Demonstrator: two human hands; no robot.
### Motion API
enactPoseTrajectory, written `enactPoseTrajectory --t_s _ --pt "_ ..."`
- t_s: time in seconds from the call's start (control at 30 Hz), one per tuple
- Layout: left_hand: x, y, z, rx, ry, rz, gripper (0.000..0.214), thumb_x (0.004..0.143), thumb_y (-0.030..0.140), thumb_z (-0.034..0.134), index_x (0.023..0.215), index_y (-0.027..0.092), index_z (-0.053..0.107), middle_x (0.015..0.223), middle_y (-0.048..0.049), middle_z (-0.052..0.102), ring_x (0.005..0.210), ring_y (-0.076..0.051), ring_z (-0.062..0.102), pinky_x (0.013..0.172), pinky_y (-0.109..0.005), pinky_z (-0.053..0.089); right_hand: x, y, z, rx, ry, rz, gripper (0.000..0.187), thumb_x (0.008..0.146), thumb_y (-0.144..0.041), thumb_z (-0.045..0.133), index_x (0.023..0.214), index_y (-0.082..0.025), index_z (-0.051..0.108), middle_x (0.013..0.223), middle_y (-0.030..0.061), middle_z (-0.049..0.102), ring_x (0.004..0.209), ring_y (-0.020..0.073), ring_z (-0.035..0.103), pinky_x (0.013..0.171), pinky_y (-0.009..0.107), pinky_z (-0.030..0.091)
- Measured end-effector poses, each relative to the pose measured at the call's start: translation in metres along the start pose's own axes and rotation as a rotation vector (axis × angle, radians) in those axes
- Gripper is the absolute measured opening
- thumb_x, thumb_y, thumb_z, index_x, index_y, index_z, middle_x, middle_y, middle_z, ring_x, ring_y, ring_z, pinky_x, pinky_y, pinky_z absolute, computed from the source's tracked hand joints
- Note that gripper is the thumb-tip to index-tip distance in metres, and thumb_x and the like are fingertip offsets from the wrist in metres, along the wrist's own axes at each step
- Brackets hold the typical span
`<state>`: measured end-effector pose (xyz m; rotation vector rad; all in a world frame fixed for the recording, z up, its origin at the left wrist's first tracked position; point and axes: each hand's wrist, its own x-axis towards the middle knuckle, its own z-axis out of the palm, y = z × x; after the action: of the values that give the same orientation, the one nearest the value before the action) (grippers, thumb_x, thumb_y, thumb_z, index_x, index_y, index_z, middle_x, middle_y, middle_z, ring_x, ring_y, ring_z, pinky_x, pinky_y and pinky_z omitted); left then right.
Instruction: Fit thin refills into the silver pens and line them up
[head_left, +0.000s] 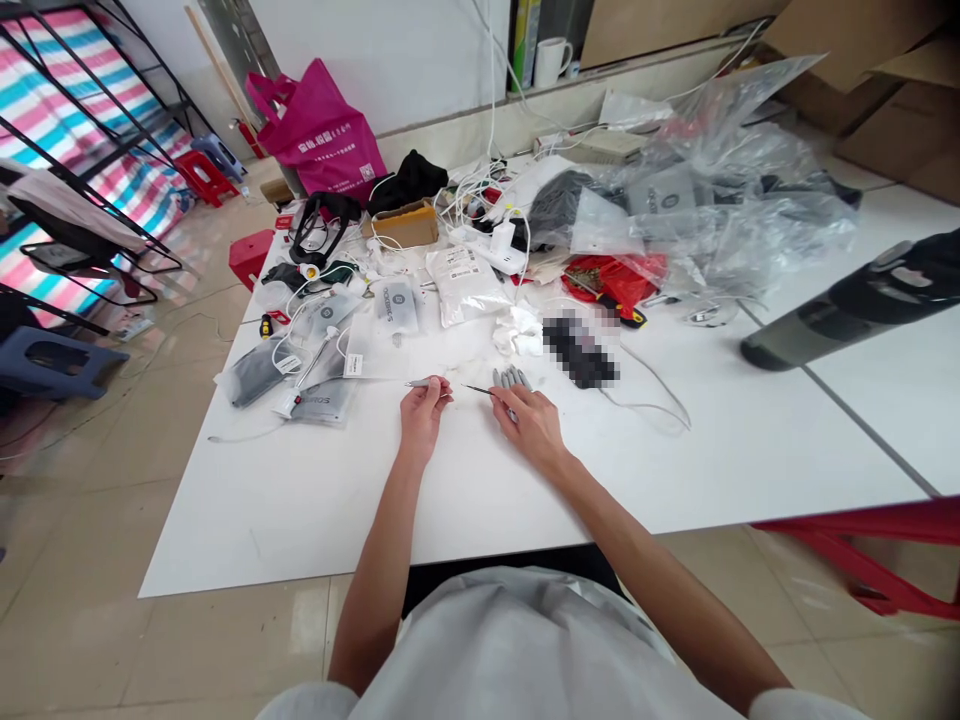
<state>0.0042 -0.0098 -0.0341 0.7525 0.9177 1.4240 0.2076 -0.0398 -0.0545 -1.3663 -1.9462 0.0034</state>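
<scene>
While a small grey stick (421, 383) is pinched in the fingers of the left hand (422, 420), a thin dark pin (477, 389) is gripped by the right hand (531, 430), with a row of grey sticks (510, 378) left waiting at twelve o'clock on the table (337, 510).

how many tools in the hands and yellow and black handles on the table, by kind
grey slim tool in the left hand: 1
thin black pointed tool in the right hand: 1
yellow-and-black tool handles on the white table: 2
total: 4

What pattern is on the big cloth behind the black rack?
The striped cloth has wide pink, white and teal stripes; the head view shows it best.
</scene>
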Motion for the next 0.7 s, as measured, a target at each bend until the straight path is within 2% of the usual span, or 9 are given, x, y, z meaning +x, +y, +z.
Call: enactPoseTrajectory --t_s 0.13,0.3,0.53,0.63,0.7 --pt "-0.0021 -0.0014 0.0006 0.034 -0.027 -0.024 0.027 0.085 0.043 0.084 0.089 0.017 0.080 0.102 -0.0080 0.073 0.091 -0.014 0.066 0.081 -0.027 0.053 0.0003 -0.0009 -0.0008 0.011 0.001 -0.007 0.030 0.110 -0.033 0.045 0.115 -0.022 0.072 0.081 0.0053 0.067 0.068 0.0177 0.062 0.069 0.032 0.045" --pt "-0.0061 -0.0036 0.0043 0.180 -0.114 -0.033 0.027 0.084 0.043 0.084 0.095 0.018 0.084 0.111 -0.0109 0.077 0.097 -0.019 0.069 0.084 -0.032 0.055 0.0009 -0.0007 -0.0009 0.004 -0.011 -0.033 0.028 0.110 -0.032 0.046 0.116 -0.022 0.072 0.081 0.0046 0.067 0.069 0.0169 0.062 0.069 0.032 0.045" --pt "-0.0099 -0.0037 0.0073 0.287 -0.194 -0.055 0.030 0.082 0.044 0.085 0.097 0.017 0.083 0.105 -0.0112 0.079 0.098 -0.023 0.071 0.089 -0.036 0.055 -0.0010 0.0010 0.0022 0.035 -0.044 -0.077 0.026 0.110 -0.032 0.049 0.121 -0.023 0.070 0.087 0.0051 0.069 0.074 0.0181 0.065 0.071 0.034 0.048" --pt "-0.0094 -0.0061 0.0073 0.267 -0.184 -0.042 0.032 0.083 0.047 0.084 0.096 0.017 0.081 0.100 -0.0096 0.077 0.093 -0.022 0.071 0.086 -0.035 0.056 -0.0011 -0.0006 0.0018 0.082 -0.031 -0.055 0.027 0.109 -0.035 0.049 0.126 -0.023 0.066 0.089 0.0063 0.070 0.076 0.0207 0.066 0.072 0.036 0.051" --pt "-0.0073 -0.0081 0.0065 0.219 -0.126 -0.020 0.034 0.084 0.049 0.082 0.096 0.018 0.079 0.102 -0.0090 0.076 0.093 -0.021 0.071 0.083 -0.034 0.055 -0.0006 -0.0023 -0.0002 0.146 -0.021 -0.005 0.029 0.109 -0.038 0.049 0.130 -0.022 0.062 0.094 0.0079 0.071 0.079 0.0222 0.067 0.073 0.037 0.053"
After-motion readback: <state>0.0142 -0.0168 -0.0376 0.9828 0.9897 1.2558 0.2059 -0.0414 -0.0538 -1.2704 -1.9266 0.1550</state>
